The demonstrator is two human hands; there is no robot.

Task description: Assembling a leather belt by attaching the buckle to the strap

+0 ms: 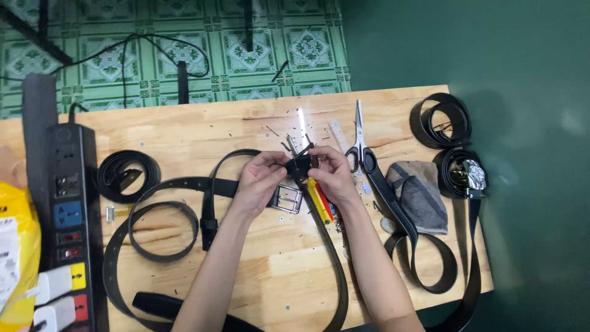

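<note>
My left hand (259,178) and my right hand (335,175) meet over the middle of the wooden table (258,120), both pinching the end of a black belt (300,165). The belt strap runs down from my hands toward the front edge. A silver buckle (287,199) lies just under my left hand. A red and yellow tool (320,200) lies under my right hand. A thin metal tool (292,144) pokes up just behind my fingers.
Scissors (358,138) lie behind my right hand. Coiled belts (440,120) and a grey cloth (421,193) sit at the right. Another coiled belt (126,174), a black power strip (67,209) and a yellow bag (15,246) are at the left.
</note>
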